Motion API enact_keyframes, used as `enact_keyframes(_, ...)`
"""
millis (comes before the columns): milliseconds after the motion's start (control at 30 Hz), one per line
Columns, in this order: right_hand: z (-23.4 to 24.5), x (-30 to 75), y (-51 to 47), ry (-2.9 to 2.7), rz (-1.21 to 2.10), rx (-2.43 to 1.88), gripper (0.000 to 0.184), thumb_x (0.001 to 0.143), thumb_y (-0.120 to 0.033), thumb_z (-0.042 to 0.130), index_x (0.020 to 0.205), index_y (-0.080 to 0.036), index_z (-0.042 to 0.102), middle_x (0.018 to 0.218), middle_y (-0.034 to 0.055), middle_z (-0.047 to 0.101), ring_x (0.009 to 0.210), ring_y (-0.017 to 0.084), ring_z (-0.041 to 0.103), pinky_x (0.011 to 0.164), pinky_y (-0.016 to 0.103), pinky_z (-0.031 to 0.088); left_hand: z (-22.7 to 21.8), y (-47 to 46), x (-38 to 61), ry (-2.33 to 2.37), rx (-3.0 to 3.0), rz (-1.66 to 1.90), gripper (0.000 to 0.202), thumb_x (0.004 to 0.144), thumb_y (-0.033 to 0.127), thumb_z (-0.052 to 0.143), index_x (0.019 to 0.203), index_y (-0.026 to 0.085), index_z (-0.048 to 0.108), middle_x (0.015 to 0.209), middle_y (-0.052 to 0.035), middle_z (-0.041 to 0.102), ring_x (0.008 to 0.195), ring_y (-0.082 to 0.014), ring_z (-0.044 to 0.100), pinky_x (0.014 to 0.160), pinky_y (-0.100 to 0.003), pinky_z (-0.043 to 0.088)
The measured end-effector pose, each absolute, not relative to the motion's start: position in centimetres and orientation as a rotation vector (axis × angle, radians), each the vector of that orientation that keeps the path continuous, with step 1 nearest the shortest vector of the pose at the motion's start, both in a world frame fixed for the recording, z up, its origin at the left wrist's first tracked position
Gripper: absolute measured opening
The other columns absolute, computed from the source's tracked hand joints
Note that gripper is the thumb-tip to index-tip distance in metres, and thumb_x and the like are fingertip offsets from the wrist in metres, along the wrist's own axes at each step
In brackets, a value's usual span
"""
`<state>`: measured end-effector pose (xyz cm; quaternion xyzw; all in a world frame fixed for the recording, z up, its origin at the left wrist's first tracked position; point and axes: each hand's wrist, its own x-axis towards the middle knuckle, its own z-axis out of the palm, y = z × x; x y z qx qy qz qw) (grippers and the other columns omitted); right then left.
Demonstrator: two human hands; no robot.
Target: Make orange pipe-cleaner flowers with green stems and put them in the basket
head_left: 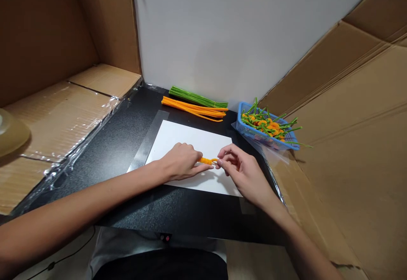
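Observation:
Over the white sheet [197, 138], an orange pipe cleaner [206, 161] is wound into a tight coil, with a small loop at its right end. My left hand [182, 161] is closed on the coil's left part, thumb stretched along below it. From the right, my right hand [243, 169] pinches the loop's end between thumb and fingertips. A thin, pale strip shows beside the loop; I cannot tell whether it is a rod or bare wire. The coil's left end is hidden in my left hand.
Behind the sheet lie a green pipe cleaner bundle [197, 96] and an orange pipe cleaner bundle [193, 107]. A blue basket [254, 133] at the right holds several orange-and-green pieces, some stems overhanging. Cardboard walls [349, 144] flank the black table [127, 199]; clear tape borders the sheet.

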<state>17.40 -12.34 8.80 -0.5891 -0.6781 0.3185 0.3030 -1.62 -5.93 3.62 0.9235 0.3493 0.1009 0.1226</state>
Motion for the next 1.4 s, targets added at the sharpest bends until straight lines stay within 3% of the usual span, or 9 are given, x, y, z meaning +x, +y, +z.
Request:
enact_keyframes(167,6.3,16.3,-13.7,-1.697,0.450,-1.527,0.010,0.094,-0.028,0.057,0.092,-0.023,0.048,0.082,0.0008,0.064,0.077,0.017,0.069,0.070,0.025,0.052,3.7,-6.3,-1.1,1.049,2.298,0.444,0.062,0.100,0.055,0.030,0.066,0.016,0.063,0.056,-0.0041,0.057,0.051,-0.0156,0.047,0.055,-0.029,0.023)
enact_keyframes(300,4.3,15.9,-14.0,-1.797,0.290,-1.479,0.004,0.095,-0.022,0.053,0.093,-0.023,0.050,0.082,0.0022,0.065,0.075,0.017,0.069,0.069,0.027,0.053,3.2,-6.2,-0.6,1.069,1.929,0.539,0.059,0.097,0.057,0.035,0.054,0.017,0.043,0.050,0.0033,0.035,0.051,-0.0109,0.032,0.055,-0.028,0.021)
enact_keyframes(467,3.2,16.5,-14.0,-1.626,0.490,-1.403,0.011,0.093,-0.026,0.058,0.086,-0.023,0.051,0.081,0.0038,0.068,0.078,0.019,0.071,0.070,0.029,0.055,3.1,-5.5,-0.7,0.932,1.579,0.533,0.062,0.089,0.067,0.042,0.053,0.019,0.028,0.049,0.0061,0.022,0.049,-0.0086,0.020,0.051,-0.028,0.016)
enact_keyframes(667,2.7,18.3,-13.1,-1.312,1.172,-1.289,0.036,0.081,-0.044,0.074,0.080,-0.023,0.044,0.071,0.0030,0.071,0.049,0.012,0.056,0.047,0.023,0.040,4.5,-5.2,-1.4,0.626,1.240,0.275,0.057,0.083,0.065,0.056,0.055,0.021,0.035,0.049,0.0088,0.019,0.044,-0.0068,0.012,0.045,-0.027,0.008)
enact_keyframes(800,3.8,19.9,-11.6,-1.478,1.562,-1.303,0.036,0.079,-0.048,0.074,0.093,-0.020,0.057,0.058,-0.0024,0.065,0.042,0.008,0.041,0.044,0.020,0.026,5.2,-5.4,-1.9,0.504,1.491,0.139,0.059,0.084,0.065,0.056,0.054,0.019,0.036,0.050,0.0069,0.023,0.045,-0.0073,0.016,0.046,-0.027,0.011)
enact_keyframes(933,6.5,20.8,-10.0,-1.886,1.468,-1.531,0.030,0.081,-0.044,0.071,0.075,-0.014,0.070,0.051,-0.0045,0.052,0.047,0.008,0.041,0.048,0.022,0.028,4.7,-5.7,-1.9,0.635,2.112,0.162,0.055,0.093,0.056,0.046,0.055,0.016,0.052,0.048,0.0022,0.039,0.046,-0.0103,0.030,0.051,-0.027,0.022)
enact_keyframes(1100,8.3,19.0,-10.7,-1.943,0.916,-1.762,0.026,0.088,-0.036,0.063,0.071,-0.016,0.069,0.056,-0.0015,0.060,0.054,0.011,0.049,0.053,0.023,0.033,3.6,-5.4,-1.6,1.010,2.649,0.273,0.059,0.100,0.051,0.031,0.076,0.016,0.072,0.063,-0.0101,0.064,0.055,-0.0201,0.054,0.057,-0.029,0.028)
enact_keyframes(1233,6.7,17.3,-12.4,-1.711,1.040,-1.614,0.029,0.094,-0.042,0.055,0.081,-0.018,0.064,0.063,-0.0013,0.062,0.053,0.010,0.050,0.053,0.023,0.036,3.3,-4.8,-1.5,1.246,2.563,0.487,0.067,0.100,0.058,0.025,0.079,0.014,0.072,0.060,-0.0098,0.063,0.053,-0.0192,0.053,0.056,-0.028,0.025)
enact_keyframes(1400,3.9,19.3,-11.6,-1.418,1.524,-1.397,0.039,0.085,-0.054,0.064,0.085,-0.015,0.066,0.060,-0.0016,0.060,0.043,0.005,0.031,0.045,0.022,0.021,4.0,-4.1,-2.0,1.007,2.154,0.613,0.065,0.098,0.058,0.033,0.063,0.014,0.065,0.048,0.0014,0.043,0.048,-0.0112,0.036,0.054,-0.026,0.021)
